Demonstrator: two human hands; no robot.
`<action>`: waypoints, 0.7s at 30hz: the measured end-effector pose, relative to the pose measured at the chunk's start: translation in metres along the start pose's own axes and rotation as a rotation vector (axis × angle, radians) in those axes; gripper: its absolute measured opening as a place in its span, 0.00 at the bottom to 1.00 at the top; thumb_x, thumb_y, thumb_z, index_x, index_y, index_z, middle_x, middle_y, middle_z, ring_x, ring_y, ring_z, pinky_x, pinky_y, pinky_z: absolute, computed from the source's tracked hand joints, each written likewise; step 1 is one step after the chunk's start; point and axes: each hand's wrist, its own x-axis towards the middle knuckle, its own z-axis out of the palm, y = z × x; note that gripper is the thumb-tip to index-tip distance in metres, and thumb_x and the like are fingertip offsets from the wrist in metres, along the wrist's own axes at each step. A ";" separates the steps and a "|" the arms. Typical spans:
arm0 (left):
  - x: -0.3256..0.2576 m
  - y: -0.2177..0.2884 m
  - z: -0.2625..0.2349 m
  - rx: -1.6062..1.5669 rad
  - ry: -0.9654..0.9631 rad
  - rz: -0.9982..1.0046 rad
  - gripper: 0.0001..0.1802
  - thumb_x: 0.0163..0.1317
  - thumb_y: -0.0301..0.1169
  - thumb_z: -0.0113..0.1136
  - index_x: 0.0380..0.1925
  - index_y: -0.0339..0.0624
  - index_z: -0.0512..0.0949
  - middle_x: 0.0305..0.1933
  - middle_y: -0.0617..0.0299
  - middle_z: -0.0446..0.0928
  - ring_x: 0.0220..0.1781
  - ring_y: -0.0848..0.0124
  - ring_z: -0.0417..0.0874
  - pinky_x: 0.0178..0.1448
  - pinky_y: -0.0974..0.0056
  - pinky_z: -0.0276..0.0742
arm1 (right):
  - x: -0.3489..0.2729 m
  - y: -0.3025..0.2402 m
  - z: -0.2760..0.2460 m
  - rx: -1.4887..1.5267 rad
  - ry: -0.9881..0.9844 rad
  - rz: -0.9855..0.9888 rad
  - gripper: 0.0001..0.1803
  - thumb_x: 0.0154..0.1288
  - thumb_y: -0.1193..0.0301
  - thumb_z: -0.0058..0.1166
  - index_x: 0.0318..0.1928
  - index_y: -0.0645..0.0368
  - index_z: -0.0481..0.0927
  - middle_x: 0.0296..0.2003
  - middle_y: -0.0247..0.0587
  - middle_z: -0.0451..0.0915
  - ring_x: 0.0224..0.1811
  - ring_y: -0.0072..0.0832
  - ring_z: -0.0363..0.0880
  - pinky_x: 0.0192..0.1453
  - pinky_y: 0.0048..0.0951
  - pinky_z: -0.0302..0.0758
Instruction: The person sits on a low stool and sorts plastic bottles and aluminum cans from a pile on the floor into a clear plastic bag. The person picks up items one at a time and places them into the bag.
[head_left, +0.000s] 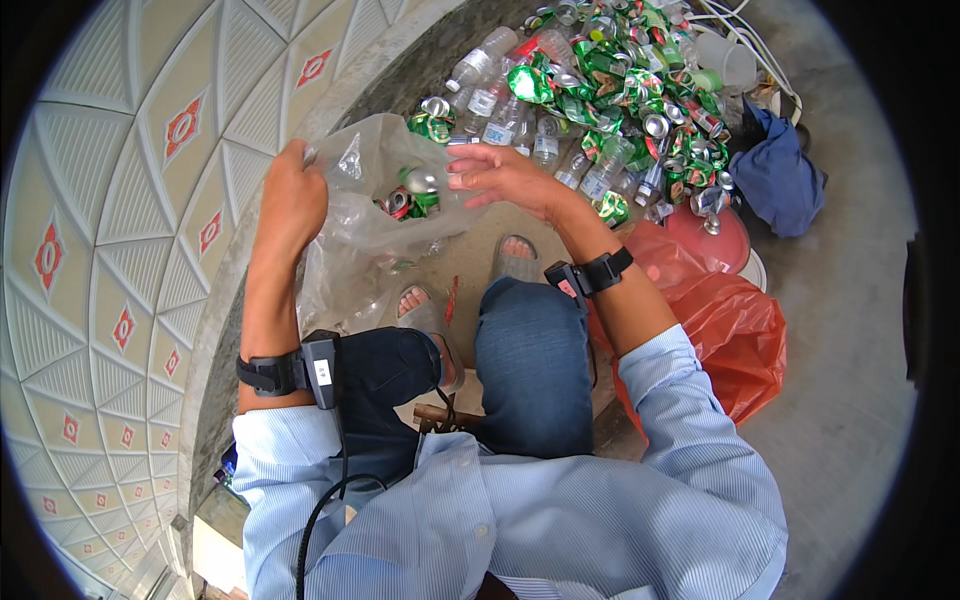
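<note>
My left hand [294,198] is closed in a fist on the rim of a clear plastic bag [345,240], which hangs in front of my knees. At the other side of the bag's mouth is my right hand [510,182], its fingers stretched out and slightly apart against the edge of the plastic. Inside the bag lie a few crushed drink cans [422,198], green, silver and red. The lower part of the bag drapes toward my left foot, and its folds blur whatever else it contains.
Ahead spreads a heap of crushed green cans [600,90] and clear plastic bottles [480,65]. To the right are a red plastic bag [725,340], a red basin [708,240], a dark blue cloth [785,180] and white cords [788,85]. A patterned wall [150,200] curves along the left.
</note>
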 end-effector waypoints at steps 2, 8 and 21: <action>-0.003 -0.004 -0.003 0.005 -0.017 -0.012 0.16 0.62 0.23 0.47 0.47 0.26 0.76 0.45 0.26 0.79 0.53 0.32 0.80 0.58 0.44 0.73 | 0.005 0.005 -0.009 -0.112 0.131 0.020 0.41 0.62 0.59 0.70 0.71 0.63 0.69 0.60 0.53 0.77 0.58 0.35 0.80 0.55 0.37 0.83; -0.007 -0.004 -0.014 0.023 -0.051 -0.038 0.17 0.62 0.30 0.53 0.45 0.25 0.76 0.43 0.25 0.79 0.52 0.32 0.80 0.56 0.45 0.74 | 0.013 0.041 -0.020 -0.488 0.431 0.235 0.40 0.61 0.59 0.70 0.67 0.68 0.72 0.53 0.48 0.82 0.49 0.31 0.84 0.46 0.36 0.83; -0.043 -0.015 -0.083 0.605 0.443 -0.223 0.17 0.57 0.33 0.62 0.43 0.34 0.81 0.39 0.36 0.83 0.46 0.38 0.84 0.51 0.43 0.79 | -0.006 0.003 0.008 -0.051 -0.152 -0.015 0.27 0.65 0.73 0.64 0.64 0.61 0.77 0.46 0.31 0.85 0.45 0.17 0.81 0.53 0.24 0.75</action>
